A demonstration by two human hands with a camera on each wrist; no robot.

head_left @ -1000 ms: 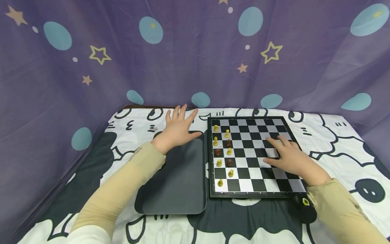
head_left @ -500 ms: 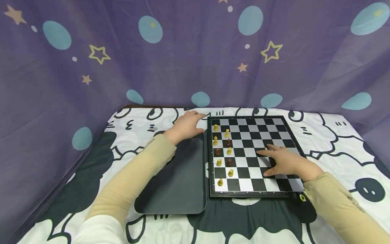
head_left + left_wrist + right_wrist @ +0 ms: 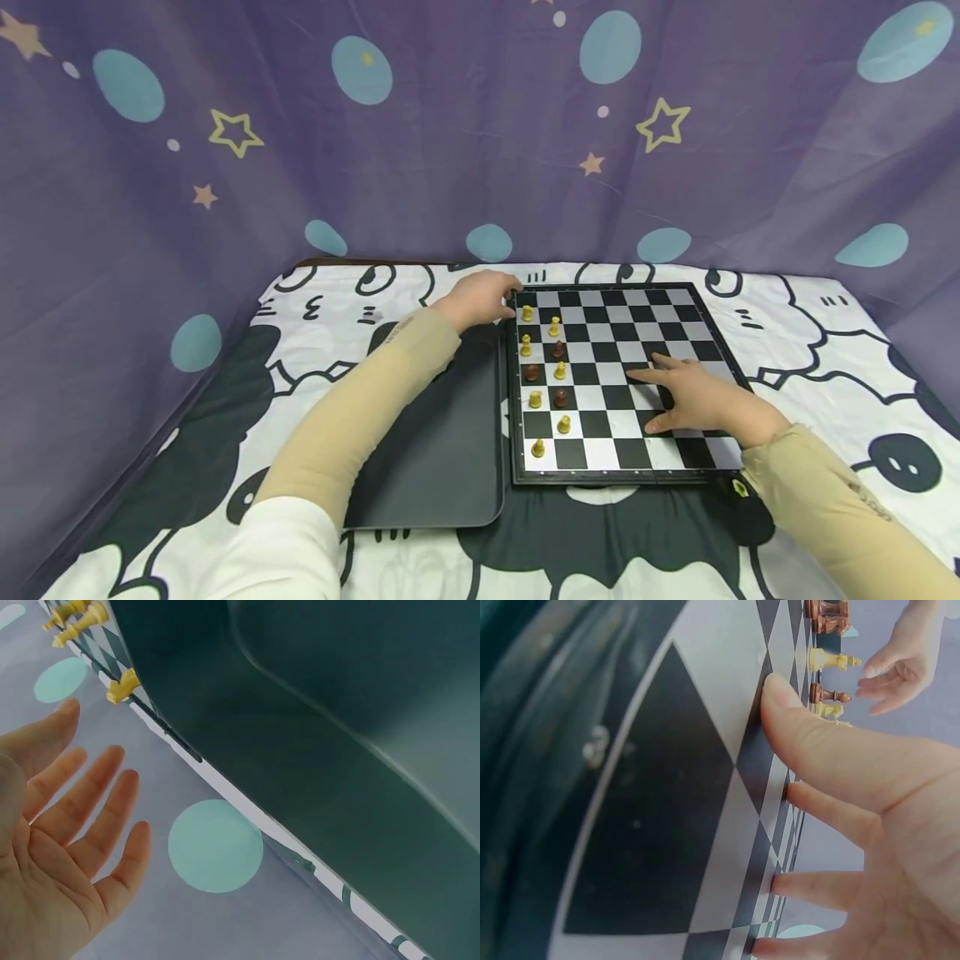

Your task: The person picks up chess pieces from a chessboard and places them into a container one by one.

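Note:
My left hand [image 3: 480, 298] is at the far left corner of a chessboard [image 3: 630, 454], its fingertips near the frame and close to a yellow rook [image 3: 527, 313]. Its fingers look loosely bent and hold nothing in the left wrist view. On the board's right half rests my right hand [image 3: 697, 398], fingers spread, with the thumb and fingertips on the squares. Several yellow and dark red chess pieces stand in the two left columns, among them a yellow pawn [image 3: 537, 448] at the near corner and a red piece [image 3: 561, 398].
A dark grey tray [image 3: 435, 467] lies directly left of the board, partly under my left forearm. Both sit on a cloth [image 3: 817, 417] with black-and-white cartoon figures. A purple curtain [image 3: 420, 183] hangs behind the far edge.
My left hand has come down and moved right, from over the tray to the board's far left corner. My right hand has shifted slightly left and nearer on the board.

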